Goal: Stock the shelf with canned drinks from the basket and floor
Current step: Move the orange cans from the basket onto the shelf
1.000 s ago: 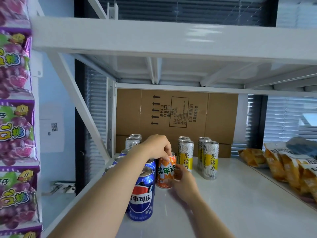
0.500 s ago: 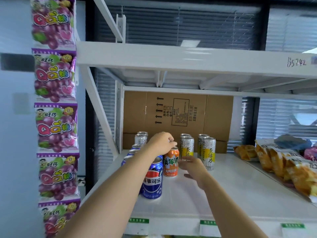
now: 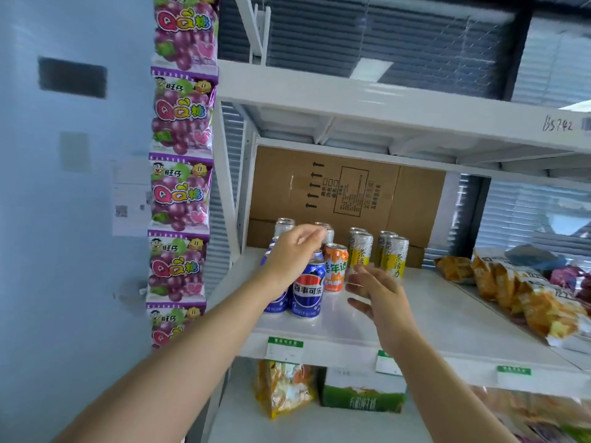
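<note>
Short orange aluminium drink can [image 3: 335, 266] stands upright on the white metal shelf [image 3: 447, 311], long axis vertical; blue cola can [image 3: 307, 290] just front-left of the orange can, tall silver-and-yellow cans [image 3: 395, 257] just right of it, brown cardboard box [image 3: 345, 190] behind it; left hand [image 3: 292, 254] hovers up-left of the orange can, grip loose, fingers curled on nothing; right hand [image 3: 379, 290] front-right of it, grip apart, fingers spread, empty; both about equally near, neither touching; half a second ago the left hand sat over the can top, now shifted left, right hand drawn further back; can judged placed; next one must come from basket or floor, neither in view.
</note>
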Demonstrator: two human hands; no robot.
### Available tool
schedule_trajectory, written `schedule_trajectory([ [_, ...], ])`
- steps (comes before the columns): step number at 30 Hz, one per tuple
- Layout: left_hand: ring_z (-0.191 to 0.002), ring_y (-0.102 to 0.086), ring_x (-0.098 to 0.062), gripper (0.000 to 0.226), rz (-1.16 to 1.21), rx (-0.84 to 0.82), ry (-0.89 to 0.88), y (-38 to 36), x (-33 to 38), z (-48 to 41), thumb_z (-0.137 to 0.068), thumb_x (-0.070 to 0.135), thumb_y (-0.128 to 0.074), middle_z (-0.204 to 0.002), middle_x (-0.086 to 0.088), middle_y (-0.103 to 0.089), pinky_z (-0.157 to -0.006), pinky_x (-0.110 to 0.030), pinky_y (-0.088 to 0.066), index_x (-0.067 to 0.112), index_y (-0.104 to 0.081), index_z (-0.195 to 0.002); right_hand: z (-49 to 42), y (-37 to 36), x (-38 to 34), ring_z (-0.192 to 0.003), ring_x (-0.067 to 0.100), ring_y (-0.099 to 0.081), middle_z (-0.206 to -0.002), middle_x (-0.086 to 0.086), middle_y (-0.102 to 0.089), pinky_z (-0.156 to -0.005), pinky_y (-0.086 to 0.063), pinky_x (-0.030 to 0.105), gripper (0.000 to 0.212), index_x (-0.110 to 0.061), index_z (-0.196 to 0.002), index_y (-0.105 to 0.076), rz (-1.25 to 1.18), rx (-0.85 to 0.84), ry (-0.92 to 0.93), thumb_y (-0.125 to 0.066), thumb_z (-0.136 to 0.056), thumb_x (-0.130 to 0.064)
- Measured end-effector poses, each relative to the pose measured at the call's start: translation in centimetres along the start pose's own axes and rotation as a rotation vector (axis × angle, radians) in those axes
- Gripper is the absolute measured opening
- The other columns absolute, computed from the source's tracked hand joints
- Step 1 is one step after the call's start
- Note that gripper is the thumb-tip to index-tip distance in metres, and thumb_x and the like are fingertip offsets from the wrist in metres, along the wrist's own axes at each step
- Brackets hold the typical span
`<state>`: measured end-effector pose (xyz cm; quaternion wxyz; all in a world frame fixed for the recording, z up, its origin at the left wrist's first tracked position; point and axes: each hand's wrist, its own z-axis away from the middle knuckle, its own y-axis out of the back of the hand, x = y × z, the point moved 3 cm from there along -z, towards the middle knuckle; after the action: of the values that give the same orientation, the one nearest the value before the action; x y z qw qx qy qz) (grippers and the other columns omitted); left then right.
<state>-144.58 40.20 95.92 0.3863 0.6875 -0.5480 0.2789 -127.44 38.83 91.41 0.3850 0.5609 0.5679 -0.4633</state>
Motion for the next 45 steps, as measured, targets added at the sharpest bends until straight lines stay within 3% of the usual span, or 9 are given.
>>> schedule_trajectory([
  [6, -0.112, -0.061, -0.012, 0.031, 0.065, 0.100, 0.087, 1.0, 0.7, 6.1, -0.100, 0.033, -0.048, -0.122, -0.002, -0.066, -0.094, -0.026, -0.051, 0.016, -0.061, -0.122, 5.4, -0.7, -0.9, -0.097, 0.022, -0.068, -0.098, 0.005, -0.072, -0.089, -0.055, 0.041, 0.013, -0.018, -0.100, -0.066, -0.037, -0.095, 0.011, -0.056, -0.098, -0.027],
  [11, -0.109, -0.064, -0.012, 0.034, 0.046, 0.209, 0.180, 1.8, 2.6, 13.2, -0.100, 0.039, -0.047, -0.118, 0.002, -0.068, -0.100, -0.039, -0.050, 0.018, -0.062, -0.122, 10.9, -1.1, -1.1, -0.097, 0.023, -0.068, -0.099, 0.006, -0.071, -0.086, -0.056, 0.037, 0.016, -0.016, -0.103, -0.065, -0.095, -0.209, -0.040, -0.057, -0.097, -0.029],
  [15, -0.106, -0.067, -0.016, 0.024, 0.083, 0.277, 0.261, 1.8, 4.0, 21.0, -0.100, 0.034, -0.048, -0.115, 0.000, -0.070, -0.098, -0.039, -0.052, 0.022, -0.066, -0.109, 16.1, -1.8, 0.6, -0.091, 0.020, -0.067, -0.094, 0.004, -0.072, -0.088, -0.052, 0.038, 0.016, -0.017, -0.103, -0.068, -0.156, -0.323, -0.121, -0.058, -0.096, -0.028],
  [17, -0.108, -0.066, -0.016, 0.020, 0.040, 0.296, 0.302, 1.8, 4.3, 25.2, -0.099, 0.033, -0.049, -0.114, 0.000, -0.070, -0.098, -0.037, -0.051, 0.024, -0.066, -0.105, 19.1, -2.5, 2.1, -0.086, 0.018, -0.065, -0.088, 0.004, -0.070, -0.084, -0.051, 0.036, 0.015, -0.015, -0.100, -0.068, -0.188, -0.377, -0.173, -0.059, -0.096, -0.025],
  [20, -0.107, -0.066, -0.017, 0.028, 0.005, 0.360, 0.366, 3.2, 4.8, 31.3, -0.100, 0.028, -0.049, -0.116, -0.003, -0.070, -0.092, -0.032, -0.053, 0.012, -0.065, -0.116, 23.9, -4.6, 4.6, -0.080, 0.018, -0.064, -0.084, 0.003, -0.068, -0.075, -0.051, 0.029, 0.011, -0.015, -0.094, -0.067, -0.242, -0.458, -0.276, -0.059, -0.095, -0.023],
  [33, -0.100, -0.069, -0.012, 0.026, -0.012, 0.802, 0.625, 17.8, 6.8, 56.9, -0.095, 0.032, -0.055, -0.112, -0.003, -0.071, -0.080, -0.022, -0.055, 0.015, -0.067, -0.111, 44.7, -19.0, 7.4, -0.081, 0.019, -0.063, -0.087, 0.005, -0.065, -0.071, -0.051, 0.028, 0.015, -0.011, -0.101, -0.066, -0.214, -0.847, -0.435, -0.055, -0.097, -0.021],
  [37, -0.111, -0.064, -0.020, 0.032, 0.056, 0.923, 0.671, 22.8, 7.7, 66.0, -0.100, 0.034, -0.049, -0.119, -0.006, -0.067, -0.093, -0.031, -0.053, 0.011, -0.060, -0.120, 53.8, -24.7, 9.0, -0.079, 0.018, -0.062, -0.082, 0.004, -0.066, -0.072, -0.052, 0.030, 0.014, -0.010, -0.099, -0.065, -0.201, -0.944, -0.536, -0.053, -0.098, -0.016],
  [40, -0.111, -0.065, -0.025, 0.035, 0.145, 1.087, 0.661, 26.8, 9.2, 73.2, -0.100, 0.027, -0.047, -0.120, -0.012, -0.067, -0.095, -0.036, -0.052, 0.003, -0.060, -0.122, 59.6, -28.7, 10.1, -0.074, 0.016, -0.061, -0.077, 0.002, -0.066, -0.073, -0.050, 0.031, 0.014, -0.008, -0.096, -0.065, -0.222, -1.018, -0.590, -0.054, -0.098, -0.016],
  [45, -0.109, -0.064, -0.030, 0.034, 0.163, 1.225, 0.736, 32.6, 9.0, 83.3, -0.099, 0.024, -0.049, -0.120, -0.016, -0.067, -0.095, -0.040, -0.051, 0.002, -0.061, -0.121, 67.9, -34.8, 12.8, -0.083, 0.023, -0.065, -0.083, 0.006, -0.069, -0.080, -0.052, 0.038, 0.012, -0.010, -0.095, -0.066, -0.178, -1.088, -0.697, -0.057, -0.097, -0.017],
])
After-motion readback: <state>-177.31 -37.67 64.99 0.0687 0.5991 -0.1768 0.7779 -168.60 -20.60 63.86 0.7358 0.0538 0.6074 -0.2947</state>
